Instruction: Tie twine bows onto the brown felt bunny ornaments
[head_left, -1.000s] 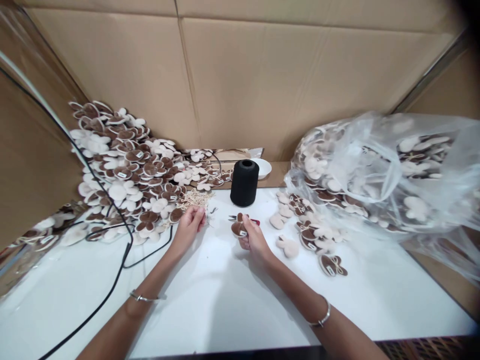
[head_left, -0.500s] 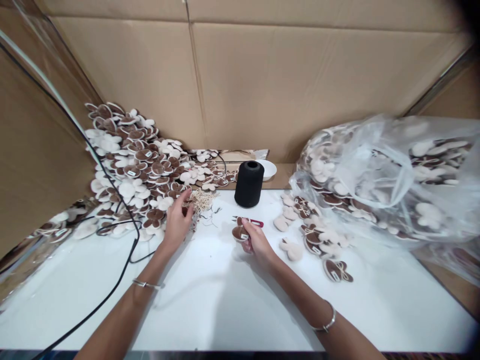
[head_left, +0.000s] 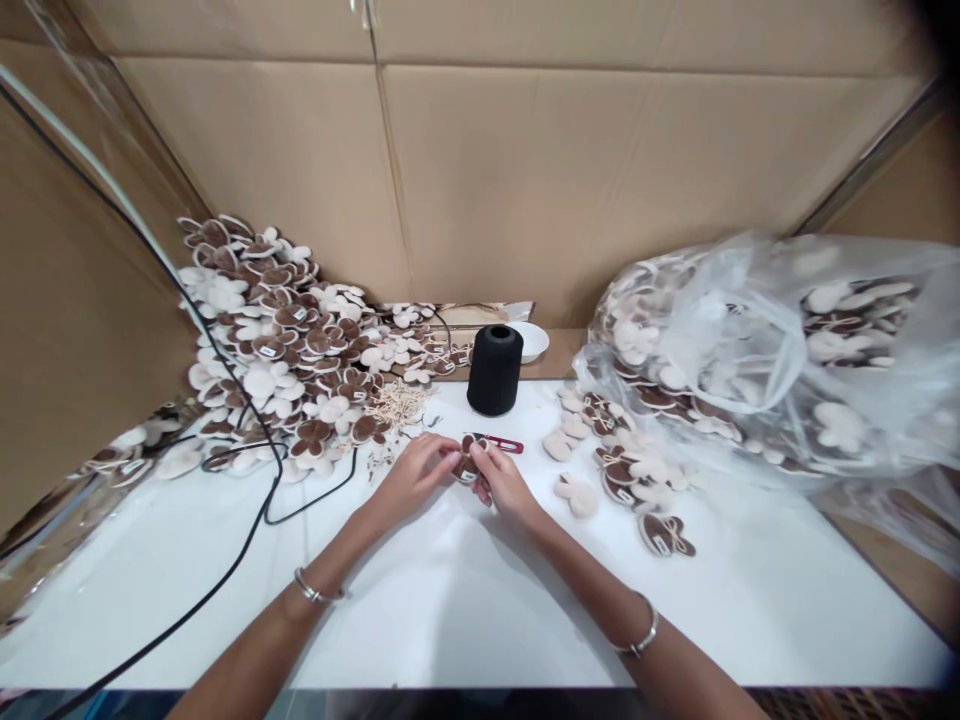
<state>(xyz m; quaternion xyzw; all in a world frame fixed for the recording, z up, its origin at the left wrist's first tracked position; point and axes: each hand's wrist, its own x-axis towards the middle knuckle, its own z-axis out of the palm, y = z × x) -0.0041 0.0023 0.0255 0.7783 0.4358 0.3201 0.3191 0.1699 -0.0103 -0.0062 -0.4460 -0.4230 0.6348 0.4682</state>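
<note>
My left hand (head_left: pixel 415 477) and my right hand (head_left: pixel 501 482) meet over the white table (head_left: pixel 420 590), fingers pinched together on one small brown bunny-shaped plush piece (head_left: pixel 466 463). Both hands wear a thin metal bangle. Just behind the piece lie small red-handled snips (head_left: pixel 501 442). A little heap of pale string bows (head_left: pixel 396 402) lies to the left of the hands. A black thread spool (head_left: pixel 494 369) stands upright behind the snips.
A large heap of brown and cream bunny pieces (head_left: pixel 277 340) fills the back left. A clear plastic bag (head_left: pixel 780 350) of more pieces spills onto the table at right, with loose ones (head_left: pixel 630 465) beside it. A black cable (head_left: pixel 247 500) crosses the left. Cardboard walls surround everything; a white bowl (head_left: pixel 531 340) sits behind the spool.
My left hand drew back from the heap of string bows and came right to join my right hand on the brown piece. The right hand barely moved.
</note>
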